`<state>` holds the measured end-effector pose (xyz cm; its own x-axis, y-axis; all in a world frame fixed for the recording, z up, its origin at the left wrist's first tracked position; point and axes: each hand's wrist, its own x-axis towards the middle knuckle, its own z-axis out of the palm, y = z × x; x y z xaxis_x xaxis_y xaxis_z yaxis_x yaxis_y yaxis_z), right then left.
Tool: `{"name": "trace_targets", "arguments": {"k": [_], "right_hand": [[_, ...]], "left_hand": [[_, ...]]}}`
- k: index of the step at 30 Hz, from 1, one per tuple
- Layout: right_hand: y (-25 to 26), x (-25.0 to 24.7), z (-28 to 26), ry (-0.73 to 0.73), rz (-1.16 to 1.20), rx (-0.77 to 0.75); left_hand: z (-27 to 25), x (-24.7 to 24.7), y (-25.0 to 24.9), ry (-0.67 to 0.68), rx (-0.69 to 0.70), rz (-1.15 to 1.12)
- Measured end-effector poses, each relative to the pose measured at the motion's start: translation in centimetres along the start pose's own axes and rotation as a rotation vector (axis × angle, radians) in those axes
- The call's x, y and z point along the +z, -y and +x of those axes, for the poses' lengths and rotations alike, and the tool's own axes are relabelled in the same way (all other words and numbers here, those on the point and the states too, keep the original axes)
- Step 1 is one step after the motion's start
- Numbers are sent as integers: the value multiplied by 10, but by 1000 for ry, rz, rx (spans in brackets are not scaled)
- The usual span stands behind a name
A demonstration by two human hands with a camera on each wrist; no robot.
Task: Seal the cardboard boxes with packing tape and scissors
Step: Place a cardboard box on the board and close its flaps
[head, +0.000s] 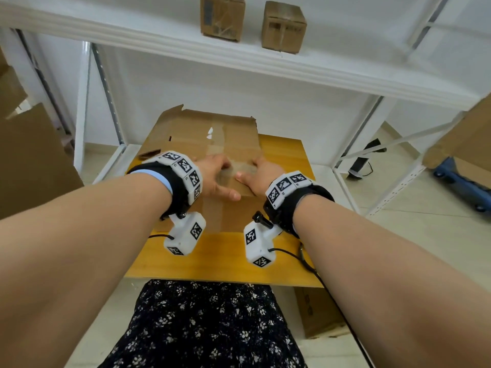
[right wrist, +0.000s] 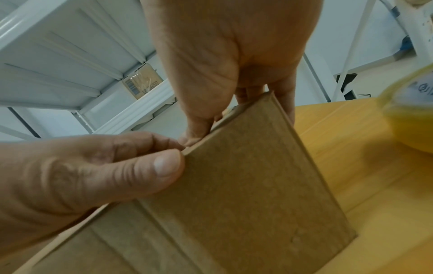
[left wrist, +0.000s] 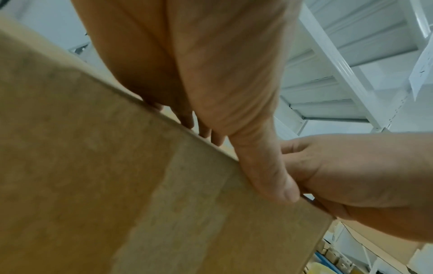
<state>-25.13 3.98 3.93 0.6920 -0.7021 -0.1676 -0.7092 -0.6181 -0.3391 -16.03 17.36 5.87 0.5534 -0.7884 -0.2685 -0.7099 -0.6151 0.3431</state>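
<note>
The flattened brown cardboard box [head: 212, 144] lies on the yellow wooden counter [head: 218, 256], below the white metal shelf [head: 239, 59]. Its flaps extend away from the person, and a strip of old clear tape runs along its centre. The box is probably laid flat and central so that both hands can reach the same edge and open it into shape before sealing.

The left hand [head: 215, 176] and the right hand [head: 261, 176] meet at the near fold of the upper panel. The left wrist view shows the left thumb lying along the panel edge with the fingers behind it. The right wrist view shows the right thumb pressed on the face and the fingers curled over the far side. Both hands therefore pinch the cardboard edge; neither is spread.

A roll of yellowish packing tape [right wrist: 412, 111] rests on the counter just beside the box, presumably staged for sealing. No scissors are visible.

Two small taped brown cardboard boxes [head: 252, 22] stand on the shelf.
</note>
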Motion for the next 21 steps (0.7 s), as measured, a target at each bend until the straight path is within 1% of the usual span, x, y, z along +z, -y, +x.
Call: {"name": "trace_targets", "arguments": {"k": [2,4,6,7,10,14,16,17,19,21], "right_hand": [[-2,-2,2,13,6,-7],[-7,-11,2,63,8,-56],[-15,-22,1,110,88,-91],[-21,-27,1,118,165,-80],[-47,-35,6,85,314,49],[-94,-41,0,88,339,217],[-112,-38,-7,104,243,264],[-117,-37,-10,130,135,276],[-119,-36,-24,239,-122,290],[-123,-34,-34,358,-280,277]], "left_hand": [[3,-2,-2,3,7,19],[3,-5,-6,15,-5,70],[4,-6,-6,46,-36,45],[4,-5,-5,59,-47,13],[8,0,0,55,-37,-71],[11,4,0,20,-32,-130],[11,5,-1,17,-27,-135],[11,5,-1,17,-24,-136],[11,5,0,18,-20,-138],[11,5,1,16,-20,-138]]}}
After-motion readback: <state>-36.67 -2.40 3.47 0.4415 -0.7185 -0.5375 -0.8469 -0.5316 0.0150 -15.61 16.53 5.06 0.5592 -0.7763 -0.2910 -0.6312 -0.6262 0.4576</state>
